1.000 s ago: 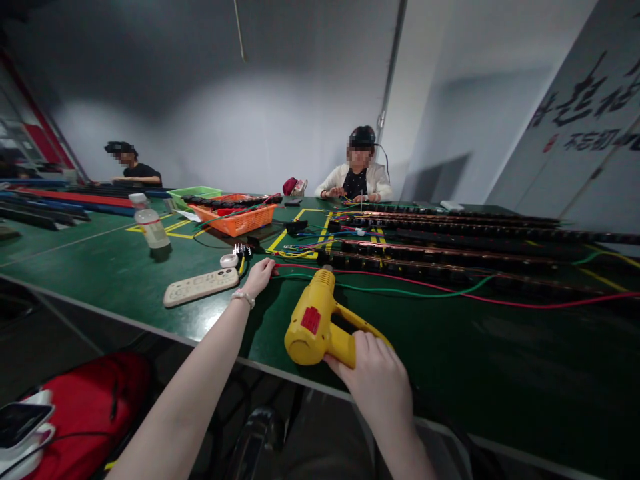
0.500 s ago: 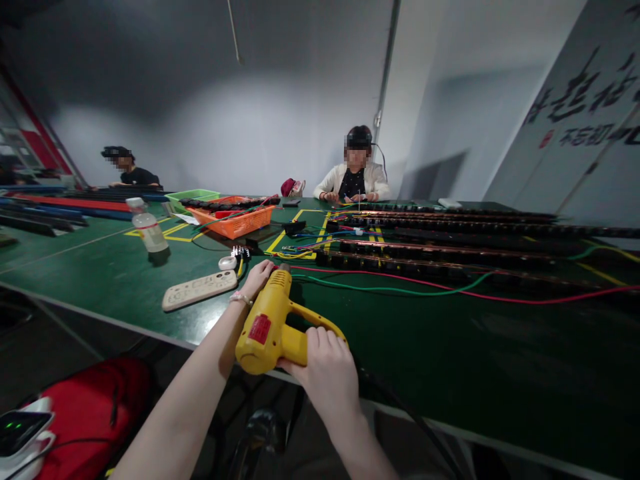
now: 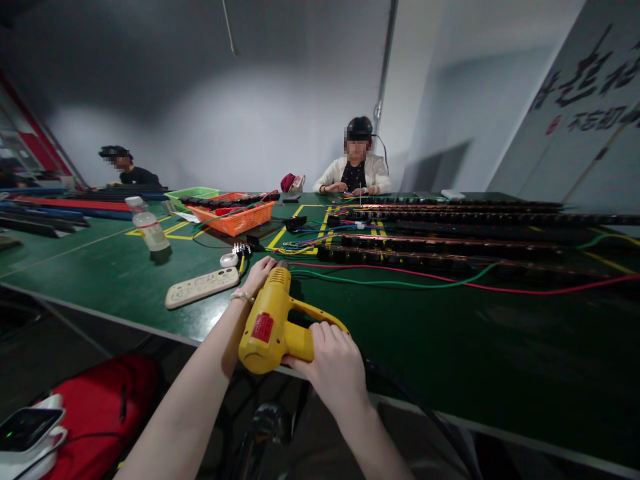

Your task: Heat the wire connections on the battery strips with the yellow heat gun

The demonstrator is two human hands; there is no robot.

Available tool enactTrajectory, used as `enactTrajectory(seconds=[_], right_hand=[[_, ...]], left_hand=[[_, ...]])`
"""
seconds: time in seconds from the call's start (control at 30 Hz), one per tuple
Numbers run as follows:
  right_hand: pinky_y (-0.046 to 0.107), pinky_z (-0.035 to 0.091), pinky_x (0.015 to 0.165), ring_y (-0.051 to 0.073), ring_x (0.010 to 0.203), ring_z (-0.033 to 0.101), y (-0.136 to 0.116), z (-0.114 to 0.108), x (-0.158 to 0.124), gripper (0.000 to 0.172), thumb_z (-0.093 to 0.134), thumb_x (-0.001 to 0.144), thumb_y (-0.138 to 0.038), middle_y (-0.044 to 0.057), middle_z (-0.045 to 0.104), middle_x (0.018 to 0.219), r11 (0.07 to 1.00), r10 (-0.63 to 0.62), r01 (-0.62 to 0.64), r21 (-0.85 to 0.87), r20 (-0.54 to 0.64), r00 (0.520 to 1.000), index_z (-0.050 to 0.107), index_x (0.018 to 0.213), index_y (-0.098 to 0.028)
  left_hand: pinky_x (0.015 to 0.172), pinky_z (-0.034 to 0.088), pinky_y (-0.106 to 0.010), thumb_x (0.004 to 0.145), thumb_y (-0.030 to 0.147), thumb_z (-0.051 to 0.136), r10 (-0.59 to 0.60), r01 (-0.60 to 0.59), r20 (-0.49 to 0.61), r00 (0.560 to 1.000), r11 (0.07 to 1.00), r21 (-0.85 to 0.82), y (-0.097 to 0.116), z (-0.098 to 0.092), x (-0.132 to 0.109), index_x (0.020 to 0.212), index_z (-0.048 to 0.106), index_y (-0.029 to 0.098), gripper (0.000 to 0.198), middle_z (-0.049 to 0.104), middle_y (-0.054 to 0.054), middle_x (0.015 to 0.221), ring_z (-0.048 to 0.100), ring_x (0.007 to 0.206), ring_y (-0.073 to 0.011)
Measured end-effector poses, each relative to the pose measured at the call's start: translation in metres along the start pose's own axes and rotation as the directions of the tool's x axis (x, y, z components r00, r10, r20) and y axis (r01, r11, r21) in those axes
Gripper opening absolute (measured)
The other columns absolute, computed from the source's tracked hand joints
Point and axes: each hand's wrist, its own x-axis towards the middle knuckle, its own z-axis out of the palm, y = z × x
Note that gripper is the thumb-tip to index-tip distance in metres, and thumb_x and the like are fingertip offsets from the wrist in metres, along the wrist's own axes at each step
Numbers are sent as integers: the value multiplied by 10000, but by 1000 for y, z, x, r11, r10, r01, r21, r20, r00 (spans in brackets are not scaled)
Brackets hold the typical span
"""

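Note:
A yellow heat gun (image 3: 265,327) with a red label is in my right hand (image 3: 335,357), whose fingers wrap round its handle. Its nozzle points away from me over the green table. My left hand (image 3: 261,272) is just left of the nozzle with its fingers curled. The fingertips are partly hidden behind the heat gun, so what they pinch does not show clearly. A red wire (image 3: 380,271) and a green wire (image 3: 395,285) run from the right up to the nozzle, close to my left fingertips. Their near ends are hidden.
A beige phone (image 3: 203,288), a white round case (image 3: 229,260) and a bottle (image 3: 149,230) are to the left. Behind stands an orange basket (image 3: 243,219). Long black strips (image 3: 450,245) with wires lie right. A co-worker (image 3: 354,167) sits opposite. A red bag (image 3: 107,403) is below the table edge.
The view has shifted slightly. The heat gun and both hands keep nearly the same pose and place over the table. The co-worker's hands opposite have moved a little.

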Motion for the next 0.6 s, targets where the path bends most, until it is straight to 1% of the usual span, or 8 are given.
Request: enactTrajectory(seconds=[0.13, 0.27, 0.4, 0.6], right_hand=[[335, 383, 667, 205, 719, 544, 14, -4, -3, 492, 697, 643, -635, 13, 546, 726, 1000, 10, -10, -13, -4, 1000, 513, 762, -195], [326, 369, 673, 202, 729, 551, 34, -11, -9, 476, 665, 684, -636, 15, 556, 731, 999, 13, -14, -52, -16, 1000, 521, 772, -190], [317, 352, 659, 195, 722, 556, 55, -18, -16, 474, 537, 780, -662, 21, 563, 727, 994, -5, 1, -109, -43, 999, 523, 778, -188], [306, 347, 639, 193, 704, 567, 82, -30, -27, 508, 436, 820, -689, 29, 572, 718, 978, 28, -43, -203, -75, 997, 520, 782, -190]], left_hand=[[625, 358, -248, 828, 392, 457, 12, -12, -8, 1000, 1000, -5, -3, 1, 0, 634, 474, 189, 282, 523, 3, 618, 447, 672, -143], [629, 363, -249, 840, 382, 441, 17, -17, -4, 1000, 1000, -13, -6, 3, 2, 648, 500, 183, 283, 560, -8, 643, 475, 670, -144], [645, 376, -250, 844, 389, 419, 27, -26, 13, 1000, 999, -21, -8, 3, 4, 658, 512, 182, 294, 589, -16, 676, 506, 667, -144], [684, 383, -256, 827, 422, 422, 29, -29, 27, 999, 999, -25, -8, 2, 3, 666, 522, 182, 306, 607, -20, 698, 529, 688, -153]])
